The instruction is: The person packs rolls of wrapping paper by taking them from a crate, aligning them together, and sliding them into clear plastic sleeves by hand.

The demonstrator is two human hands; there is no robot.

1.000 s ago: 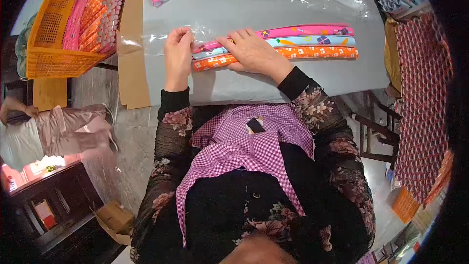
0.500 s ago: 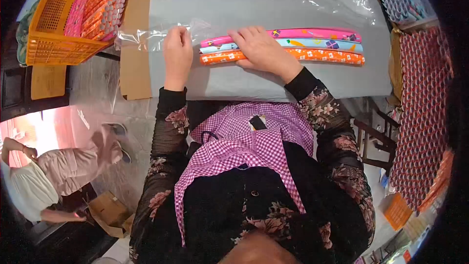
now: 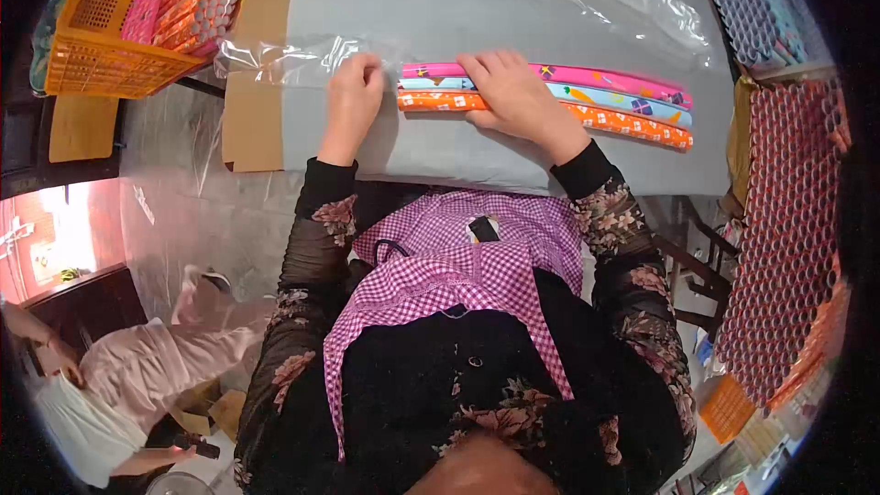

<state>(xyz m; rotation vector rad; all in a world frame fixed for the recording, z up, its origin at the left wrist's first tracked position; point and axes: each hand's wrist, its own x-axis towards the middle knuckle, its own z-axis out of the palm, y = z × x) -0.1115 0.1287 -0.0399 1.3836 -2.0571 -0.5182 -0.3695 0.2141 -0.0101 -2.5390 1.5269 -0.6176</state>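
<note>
Three rolls (image 3: 623, 106), pink, light blue and orange, lie under the right hand (image 3: 524, 99), which clasps them from above, thumb along the orange side. The left hand (image 3: 354, 96) is curled, nearer their left ends, which sit just beside it at three o'clock; their long axis runs from nine toward three, dipping slightly to four. Clear film (image 3: 298, 64) stretches off its fingertips toward ten; whether it is pinched, I cannot tell.
</note>
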